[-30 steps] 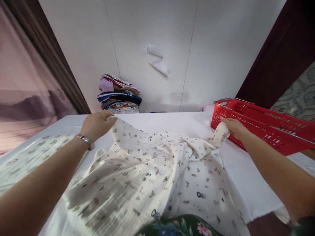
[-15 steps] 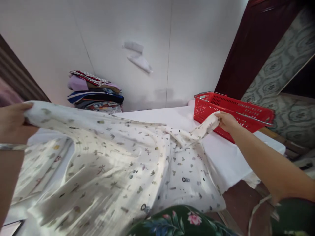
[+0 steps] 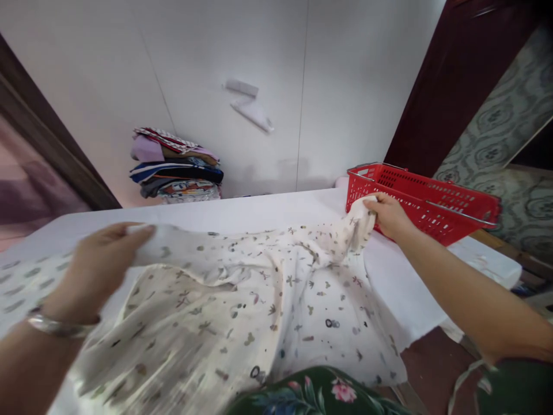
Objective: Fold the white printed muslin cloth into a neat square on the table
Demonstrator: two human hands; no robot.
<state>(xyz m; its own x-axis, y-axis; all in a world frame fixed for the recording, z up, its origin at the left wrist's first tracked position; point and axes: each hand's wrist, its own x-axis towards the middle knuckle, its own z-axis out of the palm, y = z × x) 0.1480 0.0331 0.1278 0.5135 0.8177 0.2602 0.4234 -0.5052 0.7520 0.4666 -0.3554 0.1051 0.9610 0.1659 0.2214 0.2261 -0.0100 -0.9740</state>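
Observation:
A white cloth (image 3: 259, 288) with small printed plants and shapes lies spread in loose folds over the white table; its exact kind cannot be made out. At the left, my left hand (image 3: 108, 259) pinches one upper corner, with a bracelet on the wrist. My right hand (image 3: 389, 213) grips the bunched, sleeve-like opposite end, raised just in front of the red basket. Between my hands the upper edge sags slightly, while the lower part hangs towards my body.
A red plastic basket (image 3: 423, 202) with metal handles stands at the table's right. Several folded clothes form a stack (image 3: 177, 164) against the wall at the back left. Another printed cloth (image 3: 30, 282) lies on the white table (image 3: 276, 202) at the left.
My left hand has moved right and inward with its corner, so the cloth is less taut. My right hand keeps its hold, almost in place. The view has shifted slightly left.

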